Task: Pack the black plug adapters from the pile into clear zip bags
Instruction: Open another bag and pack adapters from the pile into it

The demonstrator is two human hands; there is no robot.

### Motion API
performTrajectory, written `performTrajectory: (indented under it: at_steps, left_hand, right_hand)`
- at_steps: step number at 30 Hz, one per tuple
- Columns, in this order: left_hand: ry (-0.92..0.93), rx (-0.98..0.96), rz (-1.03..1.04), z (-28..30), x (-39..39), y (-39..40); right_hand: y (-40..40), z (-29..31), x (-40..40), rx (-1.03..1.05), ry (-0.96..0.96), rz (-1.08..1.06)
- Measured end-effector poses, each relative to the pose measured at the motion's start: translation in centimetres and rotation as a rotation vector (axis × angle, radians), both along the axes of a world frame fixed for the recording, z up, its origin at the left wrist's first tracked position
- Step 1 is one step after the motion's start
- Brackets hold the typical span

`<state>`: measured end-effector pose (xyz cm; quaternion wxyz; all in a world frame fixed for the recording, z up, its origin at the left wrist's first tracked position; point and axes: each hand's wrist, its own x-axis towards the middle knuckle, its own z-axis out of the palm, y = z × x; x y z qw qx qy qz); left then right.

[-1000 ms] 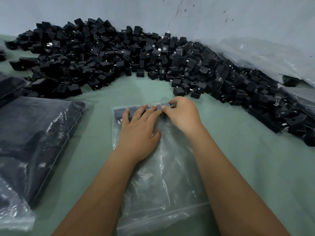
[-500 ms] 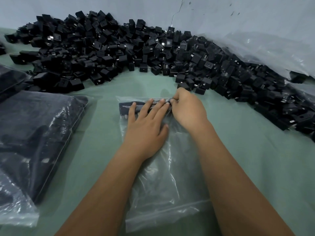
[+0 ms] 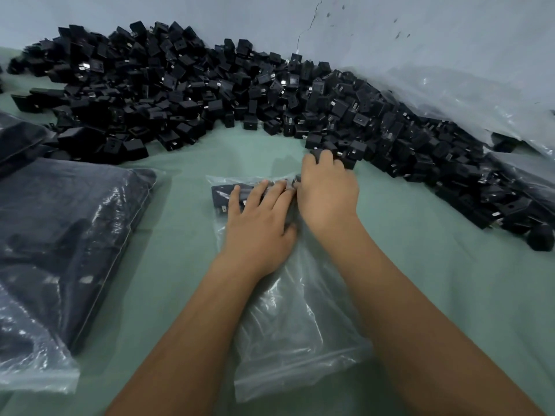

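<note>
A large pile of black plug adapters (image 3: 270, 94) curves along the far wall. A clear zip bag (image 3: 288, 319) lies flat in front of me, with a row of adapters (image 3: 222, 195) inside at its far end. My left hand (image 3: 258, 223) lies flat on the bag, its straight fingers pressing on that row. My right hand (image 3: 327, 193) is curled over the right end of the row and grips an adapter there through the plastic. Its fingertips reach the near edge of the pile.
Filled zip bags of adapters (image 3: 60, 241) lie stacked at the left. Loose clear plastic sheeting (image 3: 450, 85) drapes over the pile's right side against the wall. The work surface is a green cloth (image 3: 435, 265).
My right hand has edged farther away, up to the pile's near edge. My left hand stays flat on the bag, pressing the row.
</note>
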<state>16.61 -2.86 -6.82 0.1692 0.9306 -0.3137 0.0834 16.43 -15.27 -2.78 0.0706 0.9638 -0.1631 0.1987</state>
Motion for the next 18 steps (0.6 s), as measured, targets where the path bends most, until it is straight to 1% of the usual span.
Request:
performTrajectory:
  at_steps: [1, 3, 4, 5, 6, 9, 13, 14, 15, 18]
  left_hand:
    - [-0.006, -0.017, 0.005, 0.2, 0.0, 0.1]
    - [-0.011, -0.036, 0.006, 0.5, 0.2, 0.3]
    - [-0.012, -0.038, 0.008, 0.5, 0.3, 0.3]
    - [-0.011, -0.039, 0.009, 0.5, 0.3, 0.3]
    - [-0.008, -0.035, 0.008, 0.4, 0.3, 0.3]
    - [-0.001, 0.002, -0.002, -0.1, 0.4, 0.2]
    - [0.006, 0.031, -0.008, -0.2, 0.4, 0.2]
    - [0.007, 0.032, -0.011, -0.2, 0.4, 0.2]
    - [0.004, 0.025, -0.011, 0.0, 0.4, 0.3]
    - [-0.062, -0.077, 0.019, 0.5, 0.3, 0.6]
  right_hand:
    - [-0.3, -0.2, -0.1, 0.118, -0.054, -0.004]
    - [-0.9, 0.0, 0.0, 0.493, -0.115, -0.04]
    - [-1.2, 0.1, 0.2, 0.649, -0.152, -0.048]
    - [-1.4, 0.0, 0.2, 0.708, -0.179, -0.057]
    - [-1.5, -0.1, 0.2, 0.701, -0.178, -0.067]
    - [-1.5, -0.7, -0.1, 0.55, -0.074, -0.113]
    - [-2.3, -0.6, 0.4, 0.527, 0.035, -0.141]
    - [-2.5, -0.6, 0.5, 0.537, 0.021, -0.121]
    - [-2.6, -0.6, 0.4, 0.563, -0.045, -0.077]
    - [-2.4, -1.2, -0.8, 0.653, -0.305, 0.077]
